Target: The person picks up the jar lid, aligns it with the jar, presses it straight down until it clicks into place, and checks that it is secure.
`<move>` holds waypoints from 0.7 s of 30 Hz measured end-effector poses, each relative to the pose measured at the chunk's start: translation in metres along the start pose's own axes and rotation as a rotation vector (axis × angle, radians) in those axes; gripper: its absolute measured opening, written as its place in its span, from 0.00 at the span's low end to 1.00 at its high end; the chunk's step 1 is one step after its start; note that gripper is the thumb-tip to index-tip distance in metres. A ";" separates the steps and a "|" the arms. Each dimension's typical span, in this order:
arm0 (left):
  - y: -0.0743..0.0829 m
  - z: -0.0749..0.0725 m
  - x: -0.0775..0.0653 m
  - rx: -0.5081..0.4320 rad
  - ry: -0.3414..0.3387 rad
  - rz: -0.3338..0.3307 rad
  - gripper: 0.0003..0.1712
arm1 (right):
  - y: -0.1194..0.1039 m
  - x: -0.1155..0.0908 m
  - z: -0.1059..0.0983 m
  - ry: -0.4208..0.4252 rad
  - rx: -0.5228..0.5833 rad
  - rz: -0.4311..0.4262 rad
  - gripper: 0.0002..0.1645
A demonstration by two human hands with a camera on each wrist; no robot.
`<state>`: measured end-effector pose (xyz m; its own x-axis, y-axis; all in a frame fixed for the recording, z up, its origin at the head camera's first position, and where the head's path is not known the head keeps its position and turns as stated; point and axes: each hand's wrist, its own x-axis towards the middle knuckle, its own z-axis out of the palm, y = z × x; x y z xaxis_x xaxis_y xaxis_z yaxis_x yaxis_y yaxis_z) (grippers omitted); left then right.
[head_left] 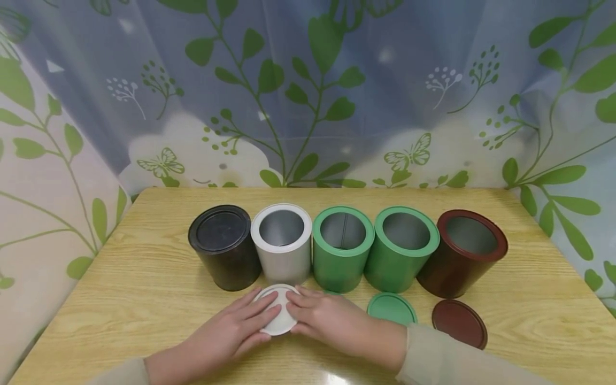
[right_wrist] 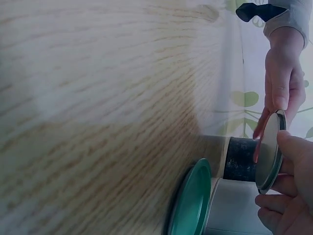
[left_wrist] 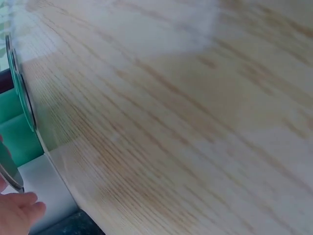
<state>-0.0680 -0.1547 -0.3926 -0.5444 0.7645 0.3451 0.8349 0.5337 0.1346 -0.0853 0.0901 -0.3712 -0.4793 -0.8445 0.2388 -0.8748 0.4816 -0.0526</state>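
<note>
Both hands hold a round white lid point(head_left: 283, 322) in front of the white can point(head_left: 287, 264). My left hand point(head_left: 228, 331) grips its left edge, fingers over the top. On the opposite edge, my right hand point(head_left: 337, 321) pinches it between thumb and fingers. In the right wrist view the lid point(right_wrist: 269, 154) is tilted above the table, held from both sides. The white can stands uncovered, showing its grey inside. Left of it is a black can point(head_left: 226, 256) with its black lid on.
Two open green cans point(head_left: 339, 272) point(head_left: 392, 267) and an open dark red can point(head_left: 443, 272) continue the row rightward. A green lid point(head_left: 392, 308) and a dark red lid point(head_left: 459, 323) lie before them. Another green lid is mostly hidden behind my right hand. A leaf-patterned curtain point(head_left: 308, 107) hangs behind.
</note>
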 end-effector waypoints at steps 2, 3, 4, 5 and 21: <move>0.000 0.000 0.000 -0.002 0.001 0.010 0.26 | 0.000 0.000 -0.001 0.004 0.004 -0.004 0.23; 0.000 0.000 0.000 -0.004 0.005 0.010 0.26 | 0.000 0.000 -0.002 0.008 0.007 -0.003 0.23; 0.000 -0.001 0.000 -0.007 0.014 0.011 0.27 | 0.000 -0.001 -0.002 0.012 0.007 -0.001 0.24; 0.000 -0.001 0.001 -0.007 0.025 0.010 0.27 | 0.000 -0.001 -0.003 0.019 0.002 0.000 0.24; 0.002 -0.017 0.012 0.075 0.092 0.036 0.31 | 0.001 -0.002 -0.018 0.100 -0.045 -0.012 0.24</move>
<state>-0.0708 -0.1507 -0.3724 -0.5013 0.7495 0.4324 0.8437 0.5342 0.0522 -0.0837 0.0965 -0.3545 -0.4570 -0.8240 0.3349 -0.8755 0.4832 -0.0056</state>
